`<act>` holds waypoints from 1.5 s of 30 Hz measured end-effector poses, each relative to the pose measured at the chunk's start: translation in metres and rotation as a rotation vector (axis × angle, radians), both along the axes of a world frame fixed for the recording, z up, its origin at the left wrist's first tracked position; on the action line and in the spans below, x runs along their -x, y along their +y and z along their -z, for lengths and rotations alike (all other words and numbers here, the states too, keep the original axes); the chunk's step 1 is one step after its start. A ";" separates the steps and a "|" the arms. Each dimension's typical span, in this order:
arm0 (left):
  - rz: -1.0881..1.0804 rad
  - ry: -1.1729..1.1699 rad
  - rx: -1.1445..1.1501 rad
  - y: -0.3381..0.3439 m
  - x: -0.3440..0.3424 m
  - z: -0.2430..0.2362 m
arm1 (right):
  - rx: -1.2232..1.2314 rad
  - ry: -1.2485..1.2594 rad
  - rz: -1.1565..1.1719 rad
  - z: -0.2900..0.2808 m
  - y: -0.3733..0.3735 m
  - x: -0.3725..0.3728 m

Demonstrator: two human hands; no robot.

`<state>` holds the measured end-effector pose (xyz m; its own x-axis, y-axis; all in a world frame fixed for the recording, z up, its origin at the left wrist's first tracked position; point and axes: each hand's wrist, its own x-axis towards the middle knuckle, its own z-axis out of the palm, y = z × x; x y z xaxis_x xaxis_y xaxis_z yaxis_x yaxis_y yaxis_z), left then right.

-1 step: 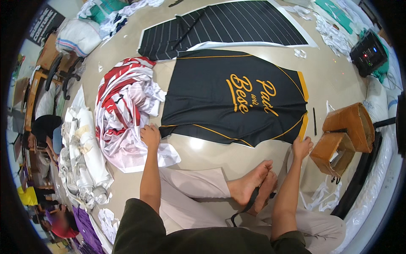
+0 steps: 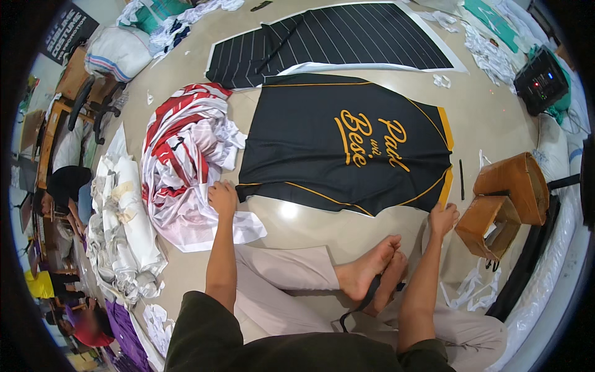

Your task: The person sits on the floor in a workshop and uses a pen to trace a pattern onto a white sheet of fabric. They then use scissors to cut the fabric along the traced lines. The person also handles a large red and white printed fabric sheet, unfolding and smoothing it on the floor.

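A black fabric panel point(image 2: 297, 136) with orange lettering and thin orange piping lies spread on the floor before me, its right edge trimmed in yellow-orange. My right hand point(image 2: 444, 219) is closed on the trim at its near right corner. By the near left corner, my left hand point(image 2: 223, 198) has its fingers curled at the border between the panel and a heap of red and white fabric point(image 2: 186, 149). What those left fingers hold, if anything, is hidden. Beyond lies a black pinstriped fabric piece point(image 2: 334, 40) with white borders, partly folded over at its left.
Two open cardboard boxes point(image 2: 489, 226) stand at the right, near a thin black stick point(image 2: 462, 180) and a black speaker-like box point(image 2: 541, 80). White fabric rolls point(image 2: 127, 223) lie at the left. My crossed bare feet point(image 2: 372, 273) are close by. Other people point(image 2: 65, 189) sit far left.
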<state>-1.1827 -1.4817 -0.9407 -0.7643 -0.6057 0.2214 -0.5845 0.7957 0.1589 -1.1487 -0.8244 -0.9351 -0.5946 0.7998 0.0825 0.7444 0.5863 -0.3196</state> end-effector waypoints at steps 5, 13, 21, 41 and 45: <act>0.192 0.020 0.064 0.037 -0.004 -0.004 | 0.104 0.056 -0.125 0.011 0.032 -0.010; 0.255 0.268 -0.719 -0.024 -0.034 -0.009 | 0.674 0.491 0.011 0.007 0.078 -0.023; 0.218 0.217 -0.832 -0.007 -0.066 -0.108 | 0.630 0.753 0.185 -0.068 0.064 -0.034; -0.072 0.431 -2.057 -0.071 0.277 0.020 | 1.339 0.125 -0.132 -0.043 0.104 0.265; -0.069 0.457 -2.147 -0.068 0.312 0.033 | 1.209 0.041 -0.169 -0.037 0.105 0.288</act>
